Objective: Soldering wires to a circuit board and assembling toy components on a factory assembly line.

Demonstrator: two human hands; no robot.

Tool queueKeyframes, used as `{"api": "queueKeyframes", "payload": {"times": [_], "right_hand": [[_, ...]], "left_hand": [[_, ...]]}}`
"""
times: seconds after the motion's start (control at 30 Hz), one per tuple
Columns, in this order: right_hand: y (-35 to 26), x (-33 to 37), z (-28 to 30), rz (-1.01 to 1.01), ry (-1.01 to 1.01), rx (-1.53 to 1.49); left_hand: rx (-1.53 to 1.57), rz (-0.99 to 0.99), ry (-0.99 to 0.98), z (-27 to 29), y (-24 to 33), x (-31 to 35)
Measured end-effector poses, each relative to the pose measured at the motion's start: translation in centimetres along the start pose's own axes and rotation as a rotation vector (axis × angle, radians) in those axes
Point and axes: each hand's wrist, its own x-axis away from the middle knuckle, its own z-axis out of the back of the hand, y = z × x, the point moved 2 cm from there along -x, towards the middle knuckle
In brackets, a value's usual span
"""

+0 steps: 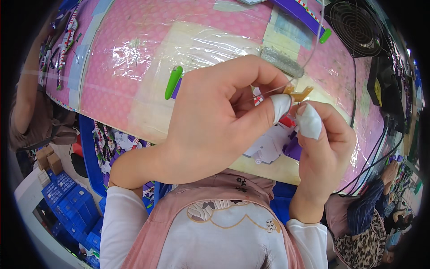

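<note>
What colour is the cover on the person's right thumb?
The thumb cover is white, clearest in the head view.

Purple strip [298,15] cropped, white piece [267,145] half-hidden

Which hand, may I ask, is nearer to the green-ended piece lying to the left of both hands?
Left: the left hand is just to the right of the green-ended piece; the right hand is farther right, beyond the left one.

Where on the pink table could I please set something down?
Bare pink tabletop shows between the pale blue tape and the green-ended purple piece beside the left hand. It is crowded around the right hand and white part, and by the black fan.
</note>
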Motion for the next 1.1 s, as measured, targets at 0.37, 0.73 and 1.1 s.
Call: {"api": "queueKeyframes", "payload": {"times": [0.37,0.73,1.1], "right_hand": [[-0.02,-0.23,0.28,-0.016,-0.032,-0.069],[-0.1,-0.31,0.07,-0.032,-0.026,-0.107],[0.07,-0.38,-0.23,-0.019,0.041,-0.085]], "left_hand": [[-0.049,-0.024,-0.017,-0.05,0.23,0.16],[-0.099,-0.116,-0.008,-0.06,0.24,0.31],[-0.154,-0.224,0.053,-0.16,0.69,0.32]]}}
